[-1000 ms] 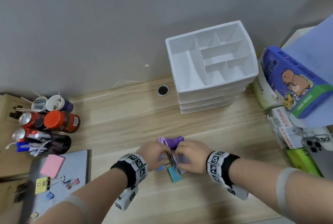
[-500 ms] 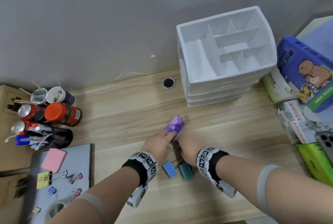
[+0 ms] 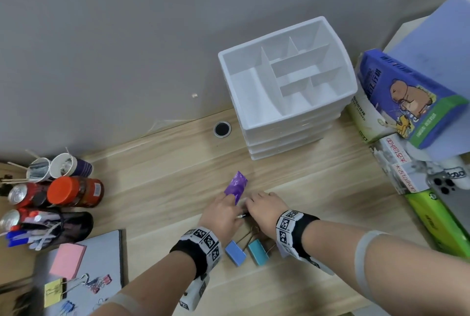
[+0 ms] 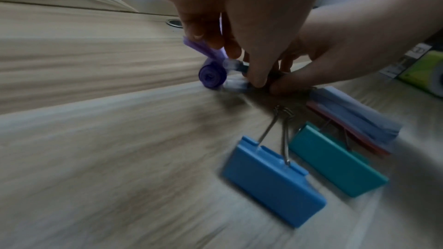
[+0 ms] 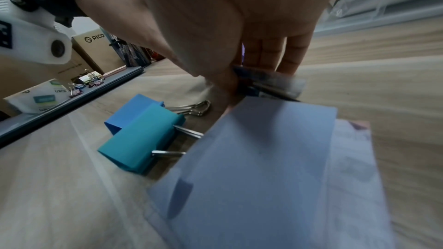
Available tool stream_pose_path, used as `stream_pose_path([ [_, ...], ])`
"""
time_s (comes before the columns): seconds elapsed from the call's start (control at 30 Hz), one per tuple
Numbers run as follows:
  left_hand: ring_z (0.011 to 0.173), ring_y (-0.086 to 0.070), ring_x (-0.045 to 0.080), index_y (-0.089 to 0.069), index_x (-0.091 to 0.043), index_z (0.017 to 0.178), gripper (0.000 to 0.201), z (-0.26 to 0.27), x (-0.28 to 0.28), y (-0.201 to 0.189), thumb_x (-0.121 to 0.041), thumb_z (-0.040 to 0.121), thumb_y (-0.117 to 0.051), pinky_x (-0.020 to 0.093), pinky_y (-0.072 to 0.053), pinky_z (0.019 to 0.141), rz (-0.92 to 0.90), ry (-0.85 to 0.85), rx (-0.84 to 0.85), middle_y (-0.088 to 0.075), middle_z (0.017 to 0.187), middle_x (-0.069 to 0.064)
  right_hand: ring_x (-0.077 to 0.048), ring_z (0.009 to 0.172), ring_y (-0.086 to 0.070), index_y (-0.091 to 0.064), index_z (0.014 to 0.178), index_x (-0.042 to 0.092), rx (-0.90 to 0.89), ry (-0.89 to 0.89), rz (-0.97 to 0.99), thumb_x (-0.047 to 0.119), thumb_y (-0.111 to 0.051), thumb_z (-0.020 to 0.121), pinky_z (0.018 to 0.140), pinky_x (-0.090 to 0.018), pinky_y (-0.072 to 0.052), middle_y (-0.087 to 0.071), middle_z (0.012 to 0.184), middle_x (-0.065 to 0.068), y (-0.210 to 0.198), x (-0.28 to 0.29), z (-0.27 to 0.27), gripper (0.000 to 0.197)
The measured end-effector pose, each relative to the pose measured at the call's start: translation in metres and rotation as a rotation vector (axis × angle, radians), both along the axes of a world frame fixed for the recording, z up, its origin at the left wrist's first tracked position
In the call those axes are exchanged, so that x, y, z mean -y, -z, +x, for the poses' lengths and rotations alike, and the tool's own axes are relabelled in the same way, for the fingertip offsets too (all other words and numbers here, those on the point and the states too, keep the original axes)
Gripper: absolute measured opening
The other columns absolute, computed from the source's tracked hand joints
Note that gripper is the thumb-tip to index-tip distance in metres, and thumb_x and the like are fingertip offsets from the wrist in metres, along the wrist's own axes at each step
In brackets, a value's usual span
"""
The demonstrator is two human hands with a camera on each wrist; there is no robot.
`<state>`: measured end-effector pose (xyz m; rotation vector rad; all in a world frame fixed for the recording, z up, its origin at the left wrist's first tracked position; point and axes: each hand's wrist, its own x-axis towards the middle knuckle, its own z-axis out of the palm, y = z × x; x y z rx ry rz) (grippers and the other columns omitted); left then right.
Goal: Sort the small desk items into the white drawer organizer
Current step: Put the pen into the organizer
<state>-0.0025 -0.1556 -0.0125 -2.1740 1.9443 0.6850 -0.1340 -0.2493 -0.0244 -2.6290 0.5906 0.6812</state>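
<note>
The white drawer organizer stands at the back of the desk, its top tray divided into compartments. My left hand pinches a purple roll whose loose end sticks up; the wrist view shows the roll beside clear-capped pens. My right hand grips those pens low over the desk, touching the left hand. A blue binder clip and a teal binder clip lie just behind my wrists. A pale blue note pad lies under my right wrist.
Cans, cups and a pen pouch crowd the left edge. A grey notebook at the near left carries a pink pad and small clips. Tissue packs, boxes and a phone are stacked at the right. A cable hole sits left of the organizer.
Both hands have shifted forward off the two binder clips, which now lie uncovered behind the wrists. The purple roll's end has come up in the left hand.
</note>
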Motion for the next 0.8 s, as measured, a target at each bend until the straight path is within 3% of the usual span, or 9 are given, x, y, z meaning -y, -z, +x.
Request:
stream_pose_path([
  [0.07,0.11,-0.052,0.025,-0.072,-0.027,0.113,0.029,-0.001,0.003,-0.002,-0.041,0.09,-0.06,0.034,-0.042,0.087,-0.037,-0.034,-0.063,-0.061,0.107,0.002,-0.033,0.122,-0.05,-0.047,0.131,0.004,-0.018,-0.014,0.007,0.007,-0.061,0.087,0.096,-0.042,-0.042,-0.05,0.133,-0.016,-0.003,0.003,0.002,0.046],
  [0.2,0.092,-0.055,0.021,-0.07,-0.027,0.111,0.039,-0.001,0.021,-0.025,-0.052,0.083,-0.06,0.034,-0.045,0.081,-0.224,-0.113,-0.226,-0.06,0.094,-0.002,-0.036,0.102,-0.064,-0.048,0.12,0.004,0.026,0.106,0.08,0.015,-0.053,0.093,0.074,-0.038,-0.044,-0.058,0.12,-0.018,-0.026,0.027,-0.017,0.029],
  [0.3,0.093,-0.055,0.019,-0.06,-0.019,0.118,0.044,0.002,0.052,-0.055,-0.046,0.084,-0.058,0.034,-0.048,0.083,-0.345,-0.329,-0.315,-0.054,0.097,-0.004,-0.033,0.08,-0.065,-0.052,0.093,0.021,0.156,0.3,0.105,0.042,-0.049,0.086,0.068,-0.036,-0.05,-0.07,0.09,-0.008,-0.047,0.058,-0.047,0.022],
  [0.37,0.093,-0.051,0.015,-0.048,-0.014,0.13,0.056,0.001,0.076,-0.078,-0.041,0.084,-0.065,0.031,-0.047,0.087,-0.452,-0.498,-0.405,-0.05,0.107,-0.001,-0.025,0.064,-0.059,-0.047,0.072,0.024,0.245,0.578,0.154,0.046,-0.056,0.079,0.06,-0.033,-0.047,-0.063,0.068,0.001,-0.058,0.077,-0.068,0.025],
  [0.43,0.095,-0.045,0.009,-0.038,-0.009,0.137,0.069,0.001,0.098,-0.101,-0.041,0.083,-0.068,0.027,-0.044,0.09,-0.596,-0.595,-0.434,-0.044,0.117,0.002,-0.018,0.058,-0.051,-0.048,0.068,0.022,0.475,1.006,0.409,0.034,-0.067,0.082,0.06,-0.031,-0.042,-0.054,0.061,0.004,-0.074,0.092,-0.077,0.026],
  [0.53,0.099,-0.052,0.013,-0.03,-0.013,0.144,0.079,0.007,0.125,-0.124,-0.053,0.082,-0.059,0.03,-0.047,0.091,-0.682,-0.618,-0.518,-0.042,0.128,0.002,-0.015,0.054,-0.05,-0.064,0.079,0.016,0.776,1.504,0.749,0.022,-0.075,0.084,0.053,-0.027,-0.038,-0.055,0.064,0.001,-0.096,0.117,-0.073,0.013],
  [0.63,0.103,-0.063,0.015,-0.037,-0.02,0.138,0.063,0.014,0.143,-0.135,-0.053,0.088,-0.054,0.043,-0.054,0.091,-0.595,-0.658,-0.639,-0.058,0.122,-0.006,-0.014,0.037,-0.03,-0.061,0.074,0.014,0.808,1.69,1.112,0.025,-0.073,0.078,0.038,-0.024,-0.024,-0.048,0.055,-0.001,-0.102,0.133,-0.062,0.017],
  [0.73,0.101,-0.061,0.017,-0.041,-0.013,0.129,0.044,0.017,0.152,-0.14,-0.037,0.096,-0.056,0.039,-0.051,0.088,-0.501,-0.625,-0.547,-0.059,0.113,-0.005,-0.007,0.033,-0.022,-0.052,0.076,0.017,0.85,1.77,1.423,0.016,-0.064,0.09,0.031,-0.019,-0.019,-0.059,0.068,0.0,-0.101,0.137,-0.053,0.019],
  [0.8,0.095,-0.061,0.021,-0.041,-0.012,0.125,0.042,0.019,0.155,-0.134,-0.04,0.097,-0.053,0.042,-0.053,0.086,-0.418,-0.62,-0.495,-0.059,0.11,-0.002,-0.005,0.031,-0.022,-0.051,0.075,0.017,0.839,1.761,1.549,0.017,-0.062,0.094,0.03,-0.017,-0.018,-0.06,0.066,0.003,-0.104,0.134,-0.049,0.022],
])
